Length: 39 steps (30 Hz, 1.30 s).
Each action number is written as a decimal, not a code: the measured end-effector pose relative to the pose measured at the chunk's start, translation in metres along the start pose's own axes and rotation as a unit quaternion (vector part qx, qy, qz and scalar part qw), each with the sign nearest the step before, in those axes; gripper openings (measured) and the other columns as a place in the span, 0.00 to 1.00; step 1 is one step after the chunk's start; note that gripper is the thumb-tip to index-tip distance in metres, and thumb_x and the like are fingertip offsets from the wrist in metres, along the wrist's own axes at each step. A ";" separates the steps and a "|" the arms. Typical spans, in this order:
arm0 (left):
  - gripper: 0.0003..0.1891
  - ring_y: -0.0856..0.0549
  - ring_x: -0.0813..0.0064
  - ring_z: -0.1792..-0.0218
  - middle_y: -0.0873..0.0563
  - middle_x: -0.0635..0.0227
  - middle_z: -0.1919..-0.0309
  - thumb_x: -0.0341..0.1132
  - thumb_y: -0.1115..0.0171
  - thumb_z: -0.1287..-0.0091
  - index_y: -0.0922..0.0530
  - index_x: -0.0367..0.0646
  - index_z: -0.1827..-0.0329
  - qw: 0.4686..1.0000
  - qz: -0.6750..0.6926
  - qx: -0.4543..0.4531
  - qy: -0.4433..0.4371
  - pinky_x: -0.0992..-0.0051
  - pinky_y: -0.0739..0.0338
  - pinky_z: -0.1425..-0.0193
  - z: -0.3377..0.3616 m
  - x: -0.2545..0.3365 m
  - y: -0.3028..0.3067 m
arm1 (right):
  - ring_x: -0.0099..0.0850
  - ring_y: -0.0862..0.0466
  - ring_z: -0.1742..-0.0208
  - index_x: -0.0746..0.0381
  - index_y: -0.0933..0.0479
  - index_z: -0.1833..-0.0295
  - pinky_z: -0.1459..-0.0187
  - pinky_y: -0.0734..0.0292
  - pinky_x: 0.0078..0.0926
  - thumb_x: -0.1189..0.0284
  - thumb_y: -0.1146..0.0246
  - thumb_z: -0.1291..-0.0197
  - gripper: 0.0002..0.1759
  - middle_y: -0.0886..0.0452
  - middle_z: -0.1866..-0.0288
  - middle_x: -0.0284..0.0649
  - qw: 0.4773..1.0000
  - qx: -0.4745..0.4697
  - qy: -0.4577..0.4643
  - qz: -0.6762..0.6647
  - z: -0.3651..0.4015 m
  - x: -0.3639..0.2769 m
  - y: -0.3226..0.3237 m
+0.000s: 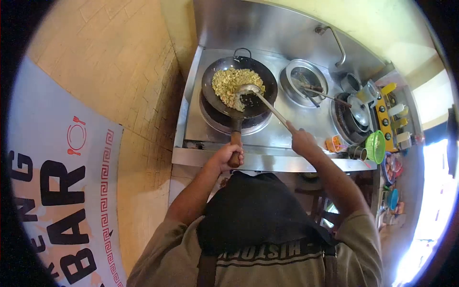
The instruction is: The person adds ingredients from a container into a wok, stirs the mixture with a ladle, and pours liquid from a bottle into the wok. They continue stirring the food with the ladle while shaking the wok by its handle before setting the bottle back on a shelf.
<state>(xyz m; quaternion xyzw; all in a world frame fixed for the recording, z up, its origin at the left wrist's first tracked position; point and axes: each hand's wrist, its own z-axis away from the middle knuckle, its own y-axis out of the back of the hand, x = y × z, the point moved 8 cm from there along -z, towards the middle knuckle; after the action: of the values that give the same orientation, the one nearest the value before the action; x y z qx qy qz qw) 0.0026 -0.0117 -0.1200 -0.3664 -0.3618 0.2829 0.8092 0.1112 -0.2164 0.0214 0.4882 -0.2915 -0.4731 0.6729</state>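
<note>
My left hand (228, 157) is wrapped round the wooden handle of a dark wok (222, 106), which sits over the left burner ring. Fried rice (234, 81), yellowish with small bits in it, lies in the wok, mostly toward its far and left side. My right hand (304, 141) grips the long handle of a metal ladle (273, 109). The ladle's bowl rests in the rice at the wok's right of centre, its inside partly hidden by glare.
Right of the wok stands a round metal pot (288, 79) with utensils across it. Farther right are a lidded pan (359, 111), a green basket (375, 147), an orange container (336, 143) and several squeeze bottles (396, 110). A faucet (340, 48) hangs from the steel backsplash. A tiled wall borders the left.
</note>
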 end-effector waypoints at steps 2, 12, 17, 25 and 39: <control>0.12 0.22 0.76 0.78 0.25 0.70 0.75 0.27 0.42 0.39 0.32 0.46 0.55 0.999 -0.026 0.030 -0.013 0.71 0.24 0.76 -0.003 0.002 0.009 | 0.56 0.20 0.59 0.54 0.46 0.27 0.54 0.26 0.50 0.75 0.46 0.43 0.36 0.21 0.62 0.60 0.997 0.035 0.015 -0.066 -0.016 -0.006 -0.001; 0.11 0.23 0.76 0.80 0.26 0.71 0.76 0.27 0.40 0.40 0.32 0.46 0.57 0.996 -0.040 0.083 -0.021 0.71 0.25 0.79 -0.006 0.001 0.014 | 0.55 0.18 0.65 0.56 0.49 0.26 0.61 0.22 0.49 0.74 0.51 0.39 0.33 0.21 0.65 0.59 0.993 0.064 0.060 -0.073 -0.113 -0.064 -0.026; 0.11 0.23 0.75 0.80 0.26 0.70 0.76 0.27 0.40 0.41 0.32 0.46 0.58 0.998 -0.027 0.047 -0.027 0.67 0.24 0.79 -0.016 -0.006 0.026 | 0.45 0.16 0.72 0.59 0.47 0.27 0.71 0.20 0.43 0.74 0.52 0.36 0.31 0.19 0.70 0.50 0.986 0.007 0.069 0.153 -0.020 -0.038 0.009; 0.07 0.23 0.74 0.80 0.25 0.69 0.78 0.26 0.40 0.41 0.30 0.42 0.64 0.992 -0.072 0.100 -0.036 0.69 0.24 0.79 -0.006 0.006 0.026 | 0.41 0.15 0.70 0.65 0.48 0.27 0.71 0.20 0.42 0.74 0.54 0.35 0.30 0.18 0.67 0.50 0.988 0.040 0.116 0.089 -0.031 -0.083 -0.023; 0.05 0.22 0.72 0.79 0.25 0.65 0.79 0.27 0.42 0.39 0.29 0.37 0.68 0.997 -0.021 0.041 -0.067 0.70 0.23 0.76 0.015 0.005 -0.043 | 0.41 0.16 0.64 0.46 0.39 0.30 0.64 0.19 0.37 0.76 0.47 0.40 0.31 0.20 0.60 0.47 0.943 0.067 0.076 0.318 0.049 -0.007 0.147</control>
<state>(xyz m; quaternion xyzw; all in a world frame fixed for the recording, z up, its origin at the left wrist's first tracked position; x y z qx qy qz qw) 0.0019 -0.0270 -0.0763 -0.3056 -0.4104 0.3047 0.8034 0.1180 -0.2176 0.1761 0.4483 -0.4105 -0.1753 0.7745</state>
